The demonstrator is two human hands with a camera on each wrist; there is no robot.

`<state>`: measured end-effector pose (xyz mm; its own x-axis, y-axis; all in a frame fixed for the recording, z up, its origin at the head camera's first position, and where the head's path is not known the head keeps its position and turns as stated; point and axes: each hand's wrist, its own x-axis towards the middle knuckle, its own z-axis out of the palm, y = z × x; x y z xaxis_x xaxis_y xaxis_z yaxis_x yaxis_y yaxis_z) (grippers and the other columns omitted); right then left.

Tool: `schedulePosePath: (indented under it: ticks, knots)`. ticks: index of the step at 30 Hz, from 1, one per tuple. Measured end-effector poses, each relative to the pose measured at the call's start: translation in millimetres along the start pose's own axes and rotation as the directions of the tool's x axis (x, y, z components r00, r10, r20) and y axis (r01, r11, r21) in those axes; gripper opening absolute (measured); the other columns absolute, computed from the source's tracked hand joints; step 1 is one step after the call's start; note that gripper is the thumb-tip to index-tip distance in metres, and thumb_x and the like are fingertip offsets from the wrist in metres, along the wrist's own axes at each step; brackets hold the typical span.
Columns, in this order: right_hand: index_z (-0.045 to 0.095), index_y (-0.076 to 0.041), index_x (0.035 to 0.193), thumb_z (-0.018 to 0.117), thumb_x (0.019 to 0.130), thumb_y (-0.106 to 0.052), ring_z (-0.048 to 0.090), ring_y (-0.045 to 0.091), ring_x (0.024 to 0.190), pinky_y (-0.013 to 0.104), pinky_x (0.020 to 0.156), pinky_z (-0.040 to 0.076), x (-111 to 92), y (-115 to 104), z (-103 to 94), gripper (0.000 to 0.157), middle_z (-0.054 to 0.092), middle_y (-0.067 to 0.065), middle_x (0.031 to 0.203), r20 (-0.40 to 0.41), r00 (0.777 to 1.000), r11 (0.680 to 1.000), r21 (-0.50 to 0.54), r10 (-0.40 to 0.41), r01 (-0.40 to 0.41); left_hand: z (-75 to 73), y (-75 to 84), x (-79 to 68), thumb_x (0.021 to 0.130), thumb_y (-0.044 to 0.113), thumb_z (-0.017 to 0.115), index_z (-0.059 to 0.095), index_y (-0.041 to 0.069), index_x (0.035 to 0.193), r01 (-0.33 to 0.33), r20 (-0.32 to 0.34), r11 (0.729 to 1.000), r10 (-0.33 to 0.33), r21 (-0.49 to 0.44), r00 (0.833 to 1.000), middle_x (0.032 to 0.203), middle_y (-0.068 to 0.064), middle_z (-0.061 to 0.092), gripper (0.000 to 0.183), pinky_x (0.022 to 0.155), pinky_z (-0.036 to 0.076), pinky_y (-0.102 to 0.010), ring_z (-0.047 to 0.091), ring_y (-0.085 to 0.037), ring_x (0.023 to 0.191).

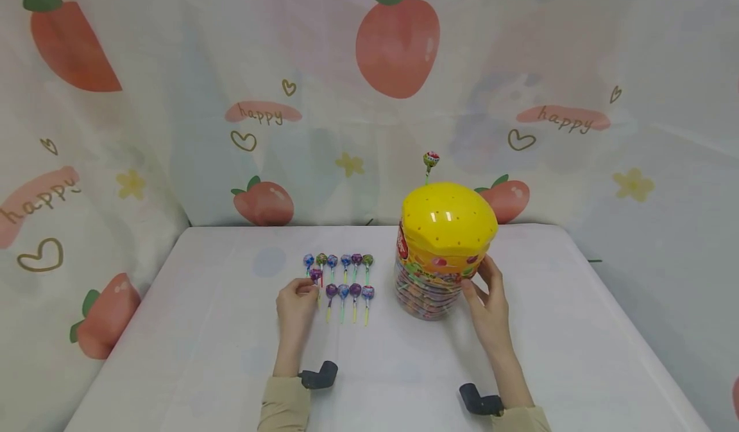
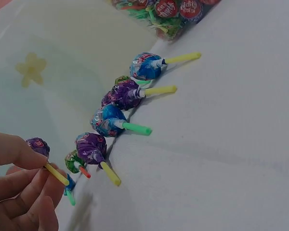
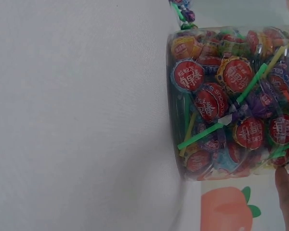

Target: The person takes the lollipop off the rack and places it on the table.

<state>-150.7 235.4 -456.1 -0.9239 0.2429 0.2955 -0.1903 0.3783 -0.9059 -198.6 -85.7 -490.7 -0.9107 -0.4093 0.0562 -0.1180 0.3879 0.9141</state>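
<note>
In the head view my left hand (image 1: 297, 302) pinches a purple-wrapped lollipop (image 1: 315, 275) by its stick, at the left end of the front row of lollipops. The left wrist view shows thumb and finger on its yellow stick (image 2: 58, 174), with the head partly behind the fingers. My right hand (image 1: 491, 307) touches the right side of a large clear jar (image 1: 427, 294) full of lollipops. Its yellow lid (image 1: 447, 217) is dome-shaped. In the right wrist view, fingers (image 3: 285, 192) touch the jar wall (image 3: 176, 110).
Two rows of lollipops lie on the white table (image 1: 231, 329), including a blue one (image 1: 368, 294) at the front right and a green one (image 1: 367, 262) behind. Another lollipop (image 1: 430, 159) stands upright at the back of the lid. A printed cloth backdrop (image 1: 323, 53) hangs behind.
</note>
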Motion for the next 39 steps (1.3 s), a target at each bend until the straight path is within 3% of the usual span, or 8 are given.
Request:
schedulePosePath:
  ticks: [5,15,30,39]
  knots:
    - [0.019,-0.019,0.153,0.057,0.096,-0.013,0.032,0.026,0.141,0.055,0.111,0.034,0.2,-0.1,-0.1,0.068,0.031,0.008,0.154,0.004,1.0,1.0,-0.004,0.005,-0.005,-1.3,-4.5,-1.5,0.077,0.006,0.066,0.072,0.001,0.094,0.016,0.036,0.996,-0.02,0.089,0.999,0.083,-0.014,0.073,0.019,0.061,0.044,-0.027,0.066,-0.021,0.069]
    - [0.02,-0.019,0.152,0.056,0.096,-0.014,0.032,0.025,0.141,0.054,0.111,0.034,0.6,0.4,0.7,0.067,0.032,0.007,0.153,0.007,1.0,1.0,-0.007,-0.006,0.006,2.9,-9.8,-3.0,0.078,0.011,0.066,0.072,0.005,0.09,0.014,0.057,0.972,-0.028,0.234,0.998,0.075,-0.007,0.071,0.015,0.057,0.04,-0.028,0.061,-0.02,0.062]
    - [0.019,-0.02,0.153,0.055,0.096,-0.014,0.032,0.024,0.141,0.052,0.111,0.034,-0.2,0.3,-0.6,0.067,0.032,0.007,0.154,0.011,1.0,1.0,-0.019,0.005,-0.005,-0.5,-5.5,-7.2,0.076,0.012,0.066,0.071,0.004,0.091,-0.036,0.087,0.943,0.007,0.331,0.996,0.074,-0.006,0.07,0.018,0.053,0.038,-0.029,0.06,-0.021,0.062]
    - [0.021,-0.02,0.152,0.056,0.096,-0.013,0.032,0.025,0.141,0.053,0.111,0.034,0.1,1.5,0.5,0.066,0.032,0.007,0.153,0.007,1.0,1.0,-0.001,-0.006,0.006,-7.1,-0.6,-8.2,0.08,0.016,0.067,0.071,0.004,0.095,-0.015,0.082,0.945,-0.013,0.326,0.997,0.081,-0.01,0.072,0.02,0.057,0.042,-0.031,0.063,-0.023,0.068]
